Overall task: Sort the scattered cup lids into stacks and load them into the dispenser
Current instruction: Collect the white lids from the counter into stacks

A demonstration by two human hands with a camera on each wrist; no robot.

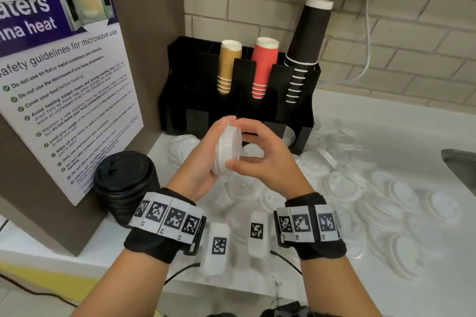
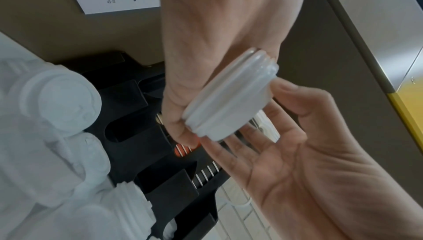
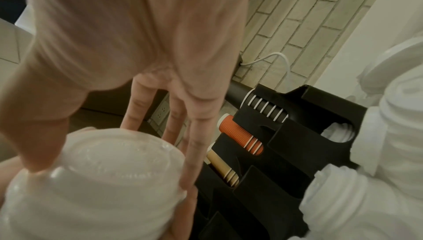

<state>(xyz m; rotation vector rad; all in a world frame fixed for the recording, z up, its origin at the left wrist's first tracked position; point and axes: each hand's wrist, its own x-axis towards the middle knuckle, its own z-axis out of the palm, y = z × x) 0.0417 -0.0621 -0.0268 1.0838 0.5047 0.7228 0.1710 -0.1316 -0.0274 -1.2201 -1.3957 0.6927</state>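
Both hands hold a short stack of white cup lids [image 1: 228, 148] on edge, just in front of the black dispenser [image 1: 298, 110]. My left hand [image 1: 206, 159] cups the stack from the left, fingers curled behind it. My right hand [image 1: 260, 154] pinches its rim, index finger on top and thumb below. The left wrist view shows the ribbed stack [image 2: 228, 97] between my left hand [image 2: 206, 54] and the right palm [image 2: 286, 153]. In the right wrist view the lid stack [image 3: 103, 180] fills the lower left under my right hand [image 3: 160, 135]. Several loose white lids [image 1: 360, 188] cover the counter.
The dispenser's upper slots hold kraft cups [image 1: 228, 67], red cups [image 1: 262, 69] and black cups [image 1: 304, 54]. One lower slot [image 3: 336, 131] holds white lids. A stack of black lids [image 1: 123, 183] stands at the left by a poster [image 1: 64, 85]. A sink edge [image 1: 461, 165] lies at the right.
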